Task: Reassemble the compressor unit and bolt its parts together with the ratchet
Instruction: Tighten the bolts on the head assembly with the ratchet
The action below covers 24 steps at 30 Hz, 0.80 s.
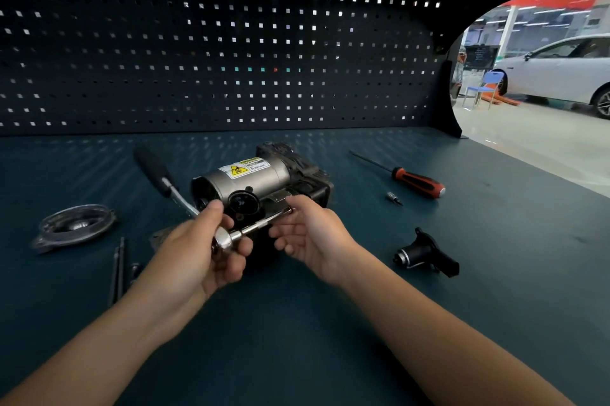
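The compressor unit [260, 178], a grey motor cylinder with a yellow warning label on a black housing, lies on the teal bench [297, 323]. My left hand [204, 253] grips the chrome head of the ratchet [227, 239]; its black handle [153, 168] points up and to the left. A thin extension bar [264, 219] runs from the head toward the compressor. My right hand [307, 230] pinches the far end of that bar against the unit, fingers curled.
A round metal cover [74, 227] lies at the left, with long bolts [118, 270] in front of it. An orange-and-black screwdriver [409, 179] and a small bit [394, 198] lie at the right. A black fitting [425, 253] sits nearer. A pegboard [214, 52] backs the bench.
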Available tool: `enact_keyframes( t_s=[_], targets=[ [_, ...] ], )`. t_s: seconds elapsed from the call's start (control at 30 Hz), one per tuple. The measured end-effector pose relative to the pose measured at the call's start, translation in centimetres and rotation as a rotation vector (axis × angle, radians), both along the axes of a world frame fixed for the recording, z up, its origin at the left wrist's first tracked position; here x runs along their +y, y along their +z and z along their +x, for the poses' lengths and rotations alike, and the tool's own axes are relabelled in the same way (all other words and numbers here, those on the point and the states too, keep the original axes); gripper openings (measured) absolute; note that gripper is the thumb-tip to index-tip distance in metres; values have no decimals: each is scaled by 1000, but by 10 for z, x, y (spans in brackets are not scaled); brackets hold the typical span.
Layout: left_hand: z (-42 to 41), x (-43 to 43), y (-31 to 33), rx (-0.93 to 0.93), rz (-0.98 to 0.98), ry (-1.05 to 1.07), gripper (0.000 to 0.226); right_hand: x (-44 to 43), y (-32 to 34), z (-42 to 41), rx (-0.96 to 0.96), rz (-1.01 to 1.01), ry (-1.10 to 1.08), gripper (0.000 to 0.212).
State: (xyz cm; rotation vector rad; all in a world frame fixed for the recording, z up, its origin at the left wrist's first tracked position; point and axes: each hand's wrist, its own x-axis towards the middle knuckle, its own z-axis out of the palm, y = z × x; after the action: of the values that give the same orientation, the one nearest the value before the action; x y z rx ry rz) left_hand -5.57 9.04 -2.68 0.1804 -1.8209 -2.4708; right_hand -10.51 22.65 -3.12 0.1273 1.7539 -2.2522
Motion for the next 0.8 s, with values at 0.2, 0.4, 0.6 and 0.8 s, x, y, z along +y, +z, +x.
enact_keyframes(
  t_s=[0.2,0.4,0.6,0.8],
  targets=[
    [3,-13,-3,376,-825,-53,12,-5,-1,-1,7,-24,-56,30],
    [7,-23,-8,815,-1552,-59,28,-4,-4,0,-9,-5,-37,31],
    [9,4,-5,118,-268,-78,27,2,1,-3,-61,-31,-30,29],
    [10,-7,-4,424,-823,-145,13,-4,-2,-2,-20,1,-101,29]
  ],
)
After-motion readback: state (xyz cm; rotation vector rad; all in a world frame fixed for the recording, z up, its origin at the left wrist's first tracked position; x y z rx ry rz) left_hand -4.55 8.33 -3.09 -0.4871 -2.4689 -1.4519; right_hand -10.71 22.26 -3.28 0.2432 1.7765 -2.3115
